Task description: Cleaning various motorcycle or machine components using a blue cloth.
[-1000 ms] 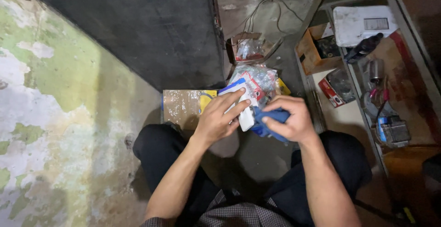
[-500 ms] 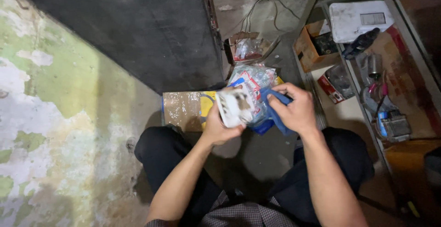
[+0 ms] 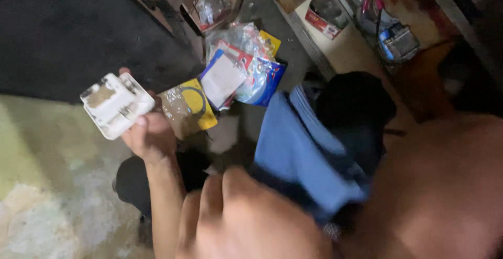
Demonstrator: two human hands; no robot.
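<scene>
The left hand [image 3: 149, 136] was lifted out to the side with its fingers [image 3: 140, 123] curled under a white plastic block [image 3: 116, 104], pinching it from below so that its upper face, with a brownish patch and small metal parts, tilted toward the person's eyes, as if held up for a look. The right hand [image 3: 251, 222] sat very close under the camera, large and blurred; its fingers looked bunched shut around a blue cloth [image 3: 306, 159], which trailed away beyond the knuckles, probably kept ready in the grip. Beyond the left fingertips lay a yellow packet [image 3: 191, 109] and, farther off, a heap of clear plastic bags [image 3: 243, 60] with a white card [image 3: 221, 79] on the floor, near a low wooden shelf [image 3: 346, 49].
</scene>
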